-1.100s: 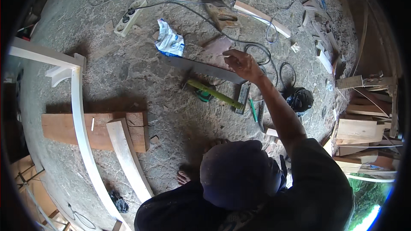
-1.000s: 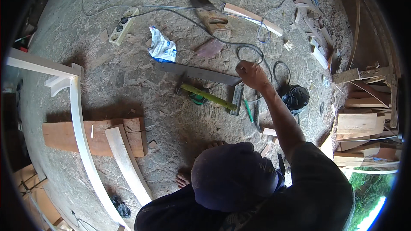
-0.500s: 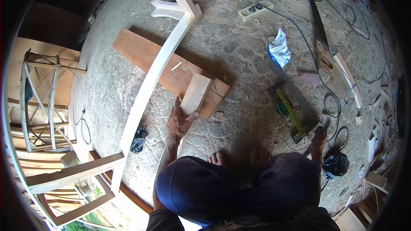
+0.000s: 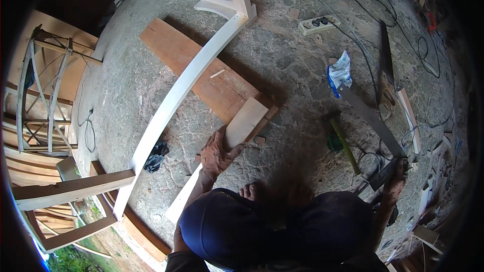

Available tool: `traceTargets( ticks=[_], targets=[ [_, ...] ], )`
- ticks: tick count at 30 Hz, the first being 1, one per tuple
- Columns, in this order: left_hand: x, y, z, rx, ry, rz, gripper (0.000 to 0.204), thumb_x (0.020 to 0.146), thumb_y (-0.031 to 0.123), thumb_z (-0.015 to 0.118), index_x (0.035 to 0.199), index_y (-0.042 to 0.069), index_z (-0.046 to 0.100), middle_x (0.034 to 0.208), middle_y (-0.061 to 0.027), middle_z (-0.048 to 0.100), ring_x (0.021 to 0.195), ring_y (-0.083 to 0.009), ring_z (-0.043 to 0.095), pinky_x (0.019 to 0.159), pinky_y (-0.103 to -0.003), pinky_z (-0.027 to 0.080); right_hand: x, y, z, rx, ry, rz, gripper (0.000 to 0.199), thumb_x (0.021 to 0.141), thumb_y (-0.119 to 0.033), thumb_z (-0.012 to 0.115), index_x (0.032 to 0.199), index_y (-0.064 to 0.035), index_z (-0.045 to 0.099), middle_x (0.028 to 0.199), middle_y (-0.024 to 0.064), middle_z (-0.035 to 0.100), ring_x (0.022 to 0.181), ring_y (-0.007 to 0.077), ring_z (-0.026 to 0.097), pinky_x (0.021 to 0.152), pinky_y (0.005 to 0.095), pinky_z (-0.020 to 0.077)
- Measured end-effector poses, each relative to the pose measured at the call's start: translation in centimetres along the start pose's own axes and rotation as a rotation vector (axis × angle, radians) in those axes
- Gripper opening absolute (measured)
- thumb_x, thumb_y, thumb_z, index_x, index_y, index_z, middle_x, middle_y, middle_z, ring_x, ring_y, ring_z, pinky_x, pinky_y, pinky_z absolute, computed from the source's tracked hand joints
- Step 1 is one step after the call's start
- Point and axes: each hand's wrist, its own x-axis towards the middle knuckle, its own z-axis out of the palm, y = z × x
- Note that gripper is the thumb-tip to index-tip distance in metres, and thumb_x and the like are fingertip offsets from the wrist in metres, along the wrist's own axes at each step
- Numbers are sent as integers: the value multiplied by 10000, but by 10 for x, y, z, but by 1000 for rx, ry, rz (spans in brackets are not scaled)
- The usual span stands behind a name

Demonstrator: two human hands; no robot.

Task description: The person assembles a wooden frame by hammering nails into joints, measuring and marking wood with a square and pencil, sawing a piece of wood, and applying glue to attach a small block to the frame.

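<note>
Two things are in hand: I see the left hand (image 4: pixel 218 152) pressed flat, fingers spread, on the pale plank (image 4: pixel 222 156) lying on the stone floor (image 4: pixel 297 45) across the brown board (image 4: pixel 201 70). The right hand (image 4: pixel 395 184) is closed around the handsaw (image 4: pixel 370 121) at its handle. I judge the plank stiff, light and rough; hold it mid-length, and keep to the handle on the thin, springy, sharp saw.

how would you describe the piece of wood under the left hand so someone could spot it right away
Start at the long white curved beam crossing the stone floor. Just right of it a reddish-brown plank lies flat. The pale curved strip leans across its near end under the left hand, lighter and narrower than the plank.
</note>
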Motion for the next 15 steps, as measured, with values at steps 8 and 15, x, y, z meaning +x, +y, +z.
traceTargets(
  ticks=[8, 15],
  targets=[
    [7, -7, 5, 98, 116, 227, 1016, 777, 622, 762, 1509, 36, 370, 1441, -247, 474, 1324, -429, 476, 1073, -528, 411, -79, -47, 217, 52, -528, 63, 418, 928, -82, 647, 1324, -76, 514, 964, -16, 574, 794, 35, 504, 620, 202, 406],
    [38, 16, 12, -146, 1, 384, 1168, 655, 679, 814, 1545, 104, 323, 1513, -306, 354, 1376, -478, 398, 1116, -554, 355, -152, 60, 360, 88, -827, 287, 381, 923, -117, 679, 1248, -41, 496, 977, 2, 551, 842, 70, 503, 721, 266, 458]
  ],
)
